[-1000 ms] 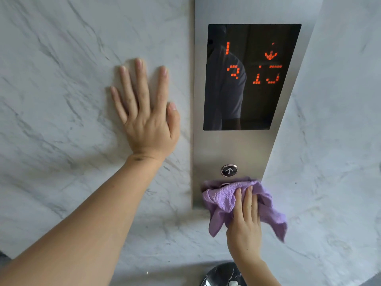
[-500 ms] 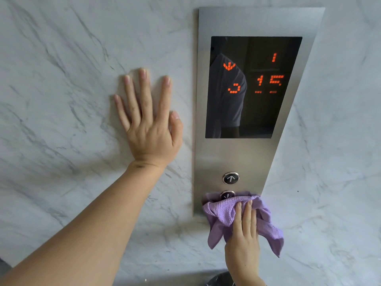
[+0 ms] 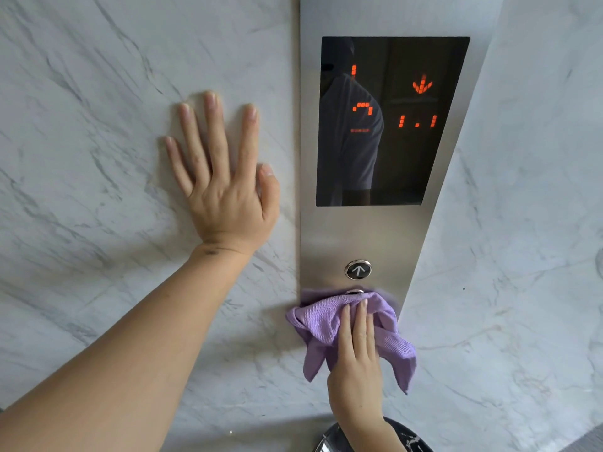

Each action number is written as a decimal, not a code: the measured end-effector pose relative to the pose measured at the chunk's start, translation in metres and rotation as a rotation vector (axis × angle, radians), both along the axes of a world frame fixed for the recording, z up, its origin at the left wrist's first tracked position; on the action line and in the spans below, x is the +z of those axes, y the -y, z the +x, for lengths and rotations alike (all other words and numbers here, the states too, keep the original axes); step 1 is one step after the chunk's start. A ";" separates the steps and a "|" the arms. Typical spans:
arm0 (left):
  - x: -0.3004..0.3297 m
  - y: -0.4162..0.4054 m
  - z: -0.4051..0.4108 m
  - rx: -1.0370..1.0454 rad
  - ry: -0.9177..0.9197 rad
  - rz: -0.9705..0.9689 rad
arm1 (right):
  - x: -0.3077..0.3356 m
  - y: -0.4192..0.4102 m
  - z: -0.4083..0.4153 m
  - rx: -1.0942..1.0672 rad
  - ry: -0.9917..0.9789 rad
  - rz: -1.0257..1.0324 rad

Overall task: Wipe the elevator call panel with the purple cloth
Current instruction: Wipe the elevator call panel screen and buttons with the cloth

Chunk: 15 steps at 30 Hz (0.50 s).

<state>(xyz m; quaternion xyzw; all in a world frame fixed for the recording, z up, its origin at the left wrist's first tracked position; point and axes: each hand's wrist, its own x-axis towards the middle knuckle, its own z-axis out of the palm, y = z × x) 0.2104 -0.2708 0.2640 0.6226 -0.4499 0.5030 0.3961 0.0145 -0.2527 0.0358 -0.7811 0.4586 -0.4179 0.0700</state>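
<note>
The steel elevator call panel [image 3: 368, 233] is set in a marble wall, with a dark display [image 3: 411, 164] showing orange digits and a down arrow. A round up-arrow button [image 3: 358, 269] sits below the display. My right hand [image 3: 357, 363] presses the purple cloth [image 3: 321, 321] flat against the panel's bottom end; the cloth covers most of the lower button, whose top rim just shows. My left hand [image 3: 225, 187] lies flat with spread fingers on the marble, left of the panel, holding nothing.
White grey-veined marble wall [image 3: 98, 125] surrounds the panel on both sides. A shiny round metal object [image 3: 329, 440] shows at the bottom edge below my right wrist. The display reflects a person in a white shirt.
My right hand has slid the cloth slightly left along the panel's bottom, hiding more of the lower button. The display digits have changed. My left hand stays on the wall.
</note>
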 end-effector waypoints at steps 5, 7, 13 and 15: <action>0.001 -0.001 0.000 0.008 0.006 -0.004 | 0.008 -0.011 0.006 0.098 -0.157 -0.117; 0.000 -0.001 0.000 0.013 0.001 -0.003 | 0.019 -0.012 0.012 0.147 -0.249 -0.098; 0.001 -0.001 -0.001 0.016 0.011 -0.008 | 0.061 0.004 0.018 0.199 -0.248 -0.220; 0.000 -0.001 0.000 0.023 0.017 -0.012 | 0.080 0.010 0.025 0.181 -0.192 -0.254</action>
